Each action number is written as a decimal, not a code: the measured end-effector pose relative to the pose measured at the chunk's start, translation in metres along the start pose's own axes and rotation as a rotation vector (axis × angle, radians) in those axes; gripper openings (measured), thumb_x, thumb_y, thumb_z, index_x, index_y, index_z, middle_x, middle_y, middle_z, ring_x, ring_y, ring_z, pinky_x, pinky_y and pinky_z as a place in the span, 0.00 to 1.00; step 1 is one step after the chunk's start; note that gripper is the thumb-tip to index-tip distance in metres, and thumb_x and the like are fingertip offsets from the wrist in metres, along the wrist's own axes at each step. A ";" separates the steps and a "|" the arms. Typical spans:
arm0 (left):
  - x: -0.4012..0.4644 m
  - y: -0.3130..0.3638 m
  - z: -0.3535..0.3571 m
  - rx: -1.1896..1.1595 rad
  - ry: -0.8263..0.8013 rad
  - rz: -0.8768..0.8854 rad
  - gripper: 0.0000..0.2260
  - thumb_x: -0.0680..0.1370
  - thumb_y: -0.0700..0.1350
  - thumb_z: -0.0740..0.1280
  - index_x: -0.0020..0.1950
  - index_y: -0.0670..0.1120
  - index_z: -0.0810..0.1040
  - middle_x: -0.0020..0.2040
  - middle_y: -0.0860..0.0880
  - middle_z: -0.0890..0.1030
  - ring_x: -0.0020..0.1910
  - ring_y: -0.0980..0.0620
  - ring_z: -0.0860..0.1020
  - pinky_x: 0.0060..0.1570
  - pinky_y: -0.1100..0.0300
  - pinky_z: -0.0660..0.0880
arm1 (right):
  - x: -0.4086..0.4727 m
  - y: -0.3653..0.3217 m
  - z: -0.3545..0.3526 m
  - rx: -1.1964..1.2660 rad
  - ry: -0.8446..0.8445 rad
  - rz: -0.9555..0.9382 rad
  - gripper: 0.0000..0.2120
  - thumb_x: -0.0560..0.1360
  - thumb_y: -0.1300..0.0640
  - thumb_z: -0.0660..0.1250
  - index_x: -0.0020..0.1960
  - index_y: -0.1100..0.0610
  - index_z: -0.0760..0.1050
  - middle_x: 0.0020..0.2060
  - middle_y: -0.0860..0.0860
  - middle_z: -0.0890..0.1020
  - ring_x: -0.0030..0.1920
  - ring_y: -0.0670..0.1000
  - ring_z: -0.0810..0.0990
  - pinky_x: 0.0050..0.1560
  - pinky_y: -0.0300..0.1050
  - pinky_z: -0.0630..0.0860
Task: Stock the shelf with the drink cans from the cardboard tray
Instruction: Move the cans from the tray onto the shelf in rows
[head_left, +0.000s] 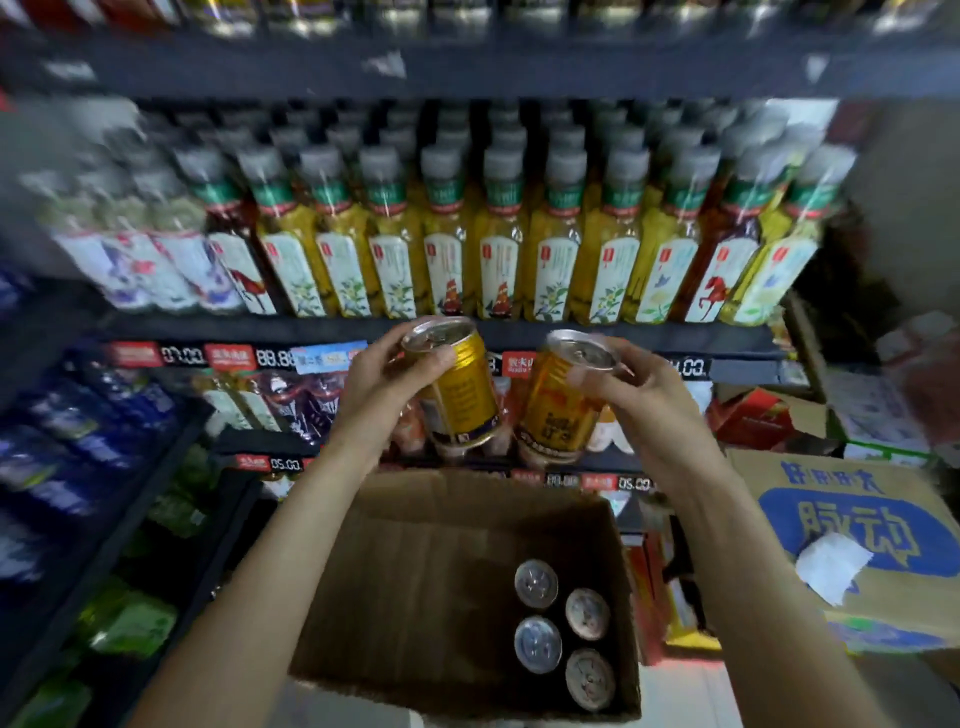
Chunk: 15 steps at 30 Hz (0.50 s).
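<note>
My left hand grips a gold drink can near its top, and the can tilts with its lid toward me. My right hand holds a second gold and orange can by its upper rim, also tilted. Both cans hang in front of the shelf edge with its price tags, above the cardboard tray. Several more cans stand upright in the tray's near right corner. The rest of the tray floor is bare.
Rows of yellow tea bottles fill the shelf above my hands. Blue and green packs line the shelves at left. A cardboard box with blue print sits at right, with a red carton behind it.
</note>
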<state>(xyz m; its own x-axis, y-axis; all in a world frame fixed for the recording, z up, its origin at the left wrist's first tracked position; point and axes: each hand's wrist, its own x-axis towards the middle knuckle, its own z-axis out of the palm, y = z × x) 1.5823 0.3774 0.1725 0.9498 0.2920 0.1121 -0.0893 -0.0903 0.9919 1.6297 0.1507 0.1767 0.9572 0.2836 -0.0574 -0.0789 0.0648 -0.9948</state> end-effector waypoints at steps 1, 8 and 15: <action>0.003 0.015 -0.003 0.006 0.012 0.029 0.18 0.61 0.55 0.74 0.49 0.56 0.80 0.43 0.61 0.83 0.47 0.62 0.80 0.42 0.70 0.73 | 0.001 -0.016 0.004 0.010 -0.039 -0.032 0.27 0.59 0.54 0.77 0.57 0.56 0.78 0.48 0.50 0.84 0.49 0.48 0.82 0.41 0.35 0.76; 0.025 0.121 -0.021 0.271 0.183 0.365 0.22 0.56 0.66 0.71 0.44 0.56 0.74 0.41 0.58 0.80 0.41 0.64 0.77 0.42 0.66 0.72 | 0.012 -0.115 0.024 0.012 -0.227 -0.310 0.29 0.53 0.44 0.79 0.53 0.47 0.81 0.49 0.48 0.84 0.50 0.48 0.82 0.46 0.39 0.77; 0.057 0.200 -0.023 0.451 0.352 0.628 0.21 0.60 0.67 0.71 0.45 0.59 0.70 0.47 0.57 0.78 0.48 0.56 0.77 0.44 0.59 0.74 | 0.033 -0.199 0.039 -0.063 -0.145 -0.503 0.20 0.66 0.47 0.73 0.56 0.52 0.79 0.46 0.47 0.84 0.48 0.45 0.82 0.42 0.36 0.76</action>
<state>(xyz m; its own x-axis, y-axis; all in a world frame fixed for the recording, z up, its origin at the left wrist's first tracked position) 1.6122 0.3977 0.3791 0.6086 0.3330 0.7202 -0.3698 -0.6840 0.6288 1.6660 0.1842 0.3757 0.8239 0.3618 0.4362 0.4015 0.1706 -0.8998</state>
